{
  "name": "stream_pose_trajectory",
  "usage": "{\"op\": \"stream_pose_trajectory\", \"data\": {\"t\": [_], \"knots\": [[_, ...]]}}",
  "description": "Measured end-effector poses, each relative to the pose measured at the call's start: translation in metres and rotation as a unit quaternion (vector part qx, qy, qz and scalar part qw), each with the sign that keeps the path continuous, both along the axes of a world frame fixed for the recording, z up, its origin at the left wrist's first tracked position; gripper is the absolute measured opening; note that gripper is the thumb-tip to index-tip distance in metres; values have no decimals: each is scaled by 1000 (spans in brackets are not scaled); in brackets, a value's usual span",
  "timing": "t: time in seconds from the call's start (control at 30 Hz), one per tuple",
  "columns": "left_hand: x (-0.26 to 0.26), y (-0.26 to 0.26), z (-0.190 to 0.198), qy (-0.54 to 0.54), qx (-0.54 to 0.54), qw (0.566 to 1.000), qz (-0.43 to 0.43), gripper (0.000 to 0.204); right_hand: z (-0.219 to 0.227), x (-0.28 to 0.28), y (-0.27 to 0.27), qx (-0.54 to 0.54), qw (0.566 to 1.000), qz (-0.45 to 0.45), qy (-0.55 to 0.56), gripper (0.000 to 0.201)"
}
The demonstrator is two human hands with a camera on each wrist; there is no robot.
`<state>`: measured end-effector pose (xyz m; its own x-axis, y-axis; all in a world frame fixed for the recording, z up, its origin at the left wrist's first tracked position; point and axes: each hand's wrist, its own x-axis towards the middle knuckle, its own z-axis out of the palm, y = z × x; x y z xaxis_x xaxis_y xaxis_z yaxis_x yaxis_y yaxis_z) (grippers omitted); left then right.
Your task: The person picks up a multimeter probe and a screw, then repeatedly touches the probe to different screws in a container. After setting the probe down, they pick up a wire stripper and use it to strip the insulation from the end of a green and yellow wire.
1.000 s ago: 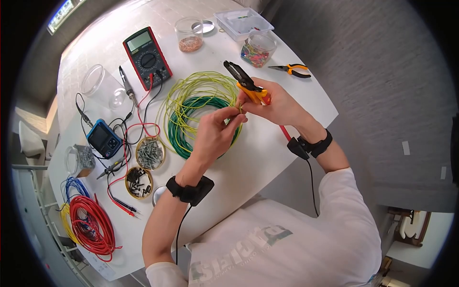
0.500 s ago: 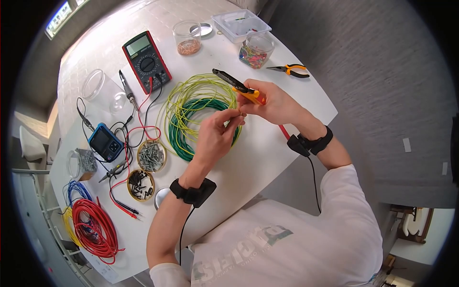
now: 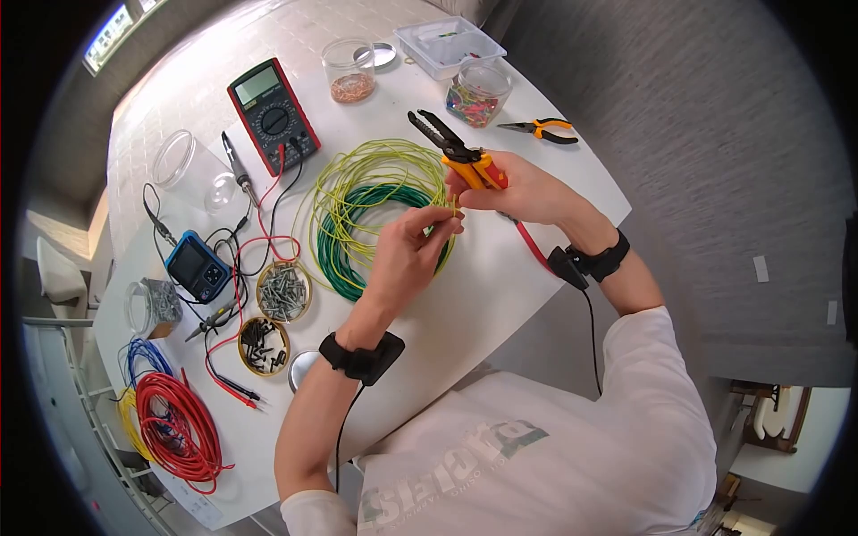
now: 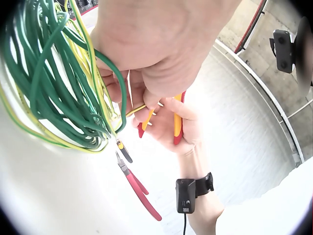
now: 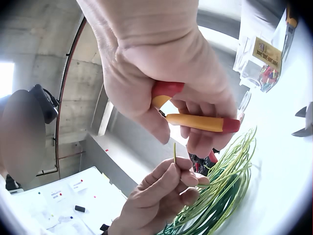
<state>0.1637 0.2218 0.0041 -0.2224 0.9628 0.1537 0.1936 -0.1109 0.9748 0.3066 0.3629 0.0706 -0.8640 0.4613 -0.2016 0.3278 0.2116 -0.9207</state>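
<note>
My left hand [image 3: 402, 259] pinches a thin yellow-green wire; in the right wrist view the wire's end [image 5: 174, 152] stands up from the fingertips. Curled round the orange and red handles of a wire stripper [image 3: 475, 170] is my right hand [image 3: 529, 192], close beside the left. The tool's black jaws stand apart, pointing away from the wire end. Below both hands lies a coil of yellow-green wire [image 3: 357, 159] over dark green wire [image 3: 328, 246]. In the left wrist view, the pinched wire [image 4: 136, 110] runs between the fingers, partly hidden by my left hand [image 4: 156, 44].
Red-handled cutters [image 4: 139, 193] lie by the coil, orange-handled pliers [image 3: 541, 130] farther right. A multimeter [image 3: 273, 116], a small blue-cased meter [image 3: 197, 266], screw containers [image 3: 284, 290], clear jars [image 3: 350, 71] and a red wire coil [image 3: 179, 433] stand or lie around.
The stripper has swung upward and its jaws have spread since half a second ago. My right hand has shifted slightly right; the left stays nearly in place, and more of the red-handled cutters shows.
</note>
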Motion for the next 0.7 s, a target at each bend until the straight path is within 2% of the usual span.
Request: {"op": "stream_pose_trajectory", "data": {"t": [0.07,0.1,0.13,0.17,0.2,0.27,0.3,0.37,0.7], "knots": [[-1,1,1,-4,-37,999,0,18,-8,5,3,72,997,0,-3,30],[-2,1,1,-3,-37,999,0,18,-8,8,2,72,997,0,-3,30],[-1,1,0,-20,-22,1000,4,18,-6,12,-2,209,978,-5,8,34],[0,0,-2,-37,-9,999,7,18,-4,17,-6,342,939,-9,17,39],[0,1,-5,-37,-11,999,5,18,-3,22,-8,341,940,-11,16,39],[0,1,-9,-92,12,996,16,18,0,33,-10,487,872,-43,-10,45],[-1,1,-11,-92,11,996,13,18,2,39,-12,486,873,-45,-11,45],[-3,1,-10,-97,14,995,12,18,5,48,-14,528,847,-61,-25,45],[-1,3,-19,-100,45,994,21,20,-9,62,-18,514,856,-53,-30,48]]}}
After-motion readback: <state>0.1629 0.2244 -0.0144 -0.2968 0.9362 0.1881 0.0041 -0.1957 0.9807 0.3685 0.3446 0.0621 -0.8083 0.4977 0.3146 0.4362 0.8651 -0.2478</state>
